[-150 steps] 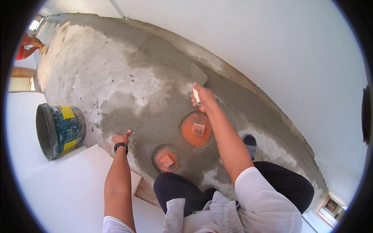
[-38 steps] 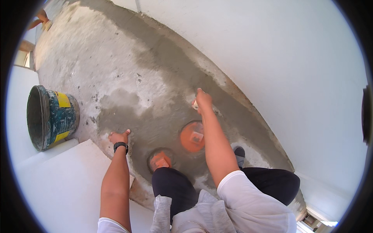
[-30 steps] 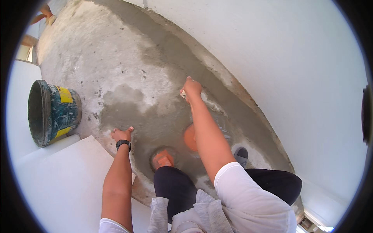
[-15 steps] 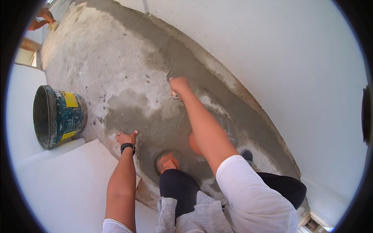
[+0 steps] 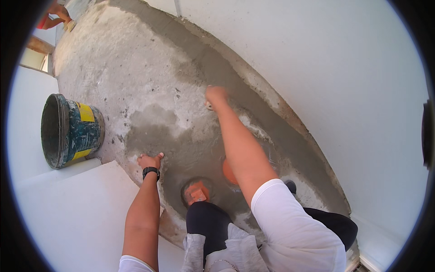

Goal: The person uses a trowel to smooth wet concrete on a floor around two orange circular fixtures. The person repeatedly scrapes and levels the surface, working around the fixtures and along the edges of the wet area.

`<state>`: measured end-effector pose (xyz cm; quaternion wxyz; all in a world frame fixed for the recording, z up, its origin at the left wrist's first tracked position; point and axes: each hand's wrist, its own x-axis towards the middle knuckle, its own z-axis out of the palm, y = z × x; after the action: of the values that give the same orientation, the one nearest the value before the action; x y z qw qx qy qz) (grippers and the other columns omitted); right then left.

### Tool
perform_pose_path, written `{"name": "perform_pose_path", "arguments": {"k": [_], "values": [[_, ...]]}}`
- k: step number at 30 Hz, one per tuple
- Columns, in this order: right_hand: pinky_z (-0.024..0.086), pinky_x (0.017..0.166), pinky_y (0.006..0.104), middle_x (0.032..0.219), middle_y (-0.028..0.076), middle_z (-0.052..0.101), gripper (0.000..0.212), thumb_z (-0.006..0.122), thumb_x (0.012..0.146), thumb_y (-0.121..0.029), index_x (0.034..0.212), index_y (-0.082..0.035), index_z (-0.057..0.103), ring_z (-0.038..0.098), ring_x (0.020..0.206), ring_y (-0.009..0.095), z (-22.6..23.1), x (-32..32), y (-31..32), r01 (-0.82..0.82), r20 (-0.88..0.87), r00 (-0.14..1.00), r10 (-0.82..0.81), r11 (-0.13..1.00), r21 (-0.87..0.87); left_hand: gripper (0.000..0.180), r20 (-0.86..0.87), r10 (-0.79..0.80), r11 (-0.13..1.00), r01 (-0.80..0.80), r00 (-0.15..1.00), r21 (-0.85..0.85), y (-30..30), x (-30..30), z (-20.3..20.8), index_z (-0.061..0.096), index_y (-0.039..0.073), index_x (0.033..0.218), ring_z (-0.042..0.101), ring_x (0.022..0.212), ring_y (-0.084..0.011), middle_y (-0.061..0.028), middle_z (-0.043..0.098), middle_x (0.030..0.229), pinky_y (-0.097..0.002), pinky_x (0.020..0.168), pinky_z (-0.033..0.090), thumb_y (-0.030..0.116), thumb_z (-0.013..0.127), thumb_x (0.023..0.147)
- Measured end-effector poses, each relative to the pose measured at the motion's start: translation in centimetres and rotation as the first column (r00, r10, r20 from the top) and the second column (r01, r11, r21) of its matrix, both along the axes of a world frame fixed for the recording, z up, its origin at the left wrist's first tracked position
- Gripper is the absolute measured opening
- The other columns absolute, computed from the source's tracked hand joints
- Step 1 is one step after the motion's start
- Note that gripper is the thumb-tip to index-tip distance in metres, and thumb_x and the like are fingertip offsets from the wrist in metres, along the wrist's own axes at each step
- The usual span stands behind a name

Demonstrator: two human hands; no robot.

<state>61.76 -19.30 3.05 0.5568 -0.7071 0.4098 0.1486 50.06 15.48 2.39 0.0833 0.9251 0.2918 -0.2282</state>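
My right hand (image 5: 216, 96) is closed around the pale, rounded handle of what looks like a trowel (image 5: 209, 106); its blade is hidden. It is held low over the strip of wet grey mortar (image 5: 190, 50) beside the white wall. My left hand (image 5: 149, 160) is spread on the floor at the edge of the mortar patch, thumb out, holding nothing. A black watch (image 5: 151, 171) is on that wrist. Between my arms, one orange piece (image 5: 198, 192) sits in a round recess in the mortar. Another orange round shape (image 5: 229, 171) is partly covered by my right forearm.
A dark green, mortar-smeared bucket (image 5: 72, 131) with yellow patches lies on its side at the left. A white wall (image 5: 317, 68) runs along the right, and a low white block (image 5: 86, 204) stands at lower left. Another person's legs (image 5: 59, 18) show at far upper left.
My right hand has shifted slightly right and away from me along the mortar, still gripping the handle. My left hand remains on the floor. The whole view has moved a little.
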Motion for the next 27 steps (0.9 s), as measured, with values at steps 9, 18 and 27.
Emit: {"name": "perform_pose_path", "arguments": {"k": [9, 18, 27], "values": [[0.057, 0.075, 0.0437, 0.084, 0.022, 0.072, 0.051, 0.052, 0.106, -0.037, 0.099, 0.01, 0.071, 0.071, 0.071, 0.033, 1.0, -9.4, -1.9, 0.173, 0.055, 0.984, -0.171, 0.984, -0.039, 0.113, 0.005, -0.023, 1.0, 0.023, 1.0, 0.008, 0.4, 0.1, -0.5, 0.04, -0.014, 0.151, 0.038, 0.147, -0.047, -0.0328, 0.04, 0.153, -0.0499, 0.118, 0.041, 0.05, 0.092, 0.074], [0.057, 0.077, 0.045, 0.076, 0.019, 0.074, 0.052, 0.047, 0.106, -0.032, 0.077, 0.001, 0.074, 0.073, 0.074, 0.033, -1.6, -1.5, 2.0, -0.149, 0.12, 0.978, 0.171, 0.974, -0.171, 0.102, 0.039, 0.009, 1.0, -0.008, 0.999, -0.022, 0.3, 0.1, -0.1, 0.05, -0.013, 0.144, 0.047, 0.14, -0.0457, -0.0324, 0.043, 0.151, -0.0497, 0.115, 0.044, 0.046, 0.093, 0.073], [0.057, 0.087, 0.0469, 0.078, 0.026, 0.073, 0.06, 0.049, 0.104, -0.043, 0.086, 0.008, 0.074, 0.074, 0.087, 0.041, 3.3, -11.9, 1.7, -0.058, 0.126, 0.988, 0.092, 0.966, -0.25, 0.088, -0.012, -0.056, 0.995, 0.057, 0.998, 0.086, 0.2, 0.5, -0.1, 0.063, -0.008, 0.134, 0.056, 0.131, -0.0429, -0.0302, 0.049, 0.147, -0.0492, 0.109, 0.049, 0.05, 0.092, 0.073]]}}
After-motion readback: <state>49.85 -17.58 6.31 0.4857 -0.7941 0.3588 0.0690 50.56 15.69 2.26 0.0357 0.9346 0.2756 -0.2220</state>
